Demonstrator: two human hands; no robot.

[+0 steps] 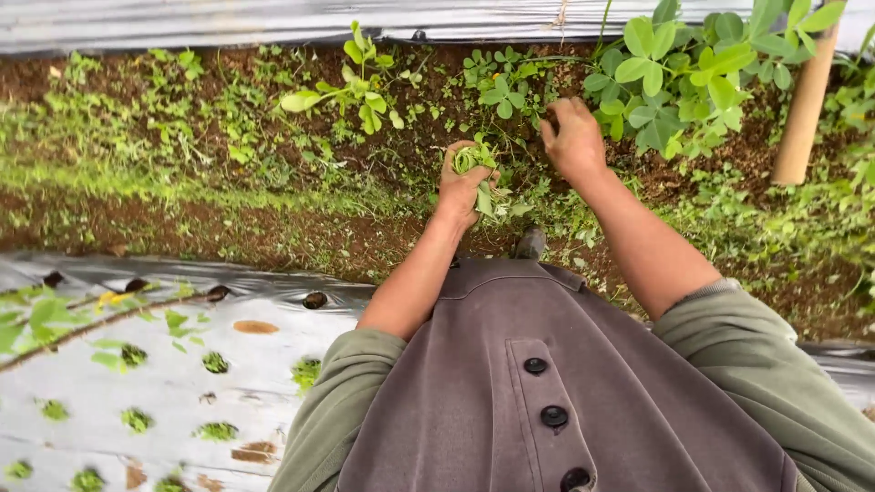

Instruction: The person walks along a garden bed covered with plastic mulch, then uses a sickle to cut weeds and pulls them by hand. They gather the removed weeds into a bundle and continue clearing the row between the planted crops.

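Fingers of the left hand enclose a weed bunch.

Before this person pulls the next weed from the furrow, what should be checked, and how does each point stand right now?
1. Left hand has a firm grip on the pulled weeds: ok, fingers closed round the bunch.
2. Right hand is down among the ground weeds: ok.
3. Right hand's grip is closed on a stem: cannot tell, fingertips hidden.
4. Leafy crop plant is apart from the right hand: not ok, its leaves are right beside it.
5. Wooden stake is out of the way: ok.
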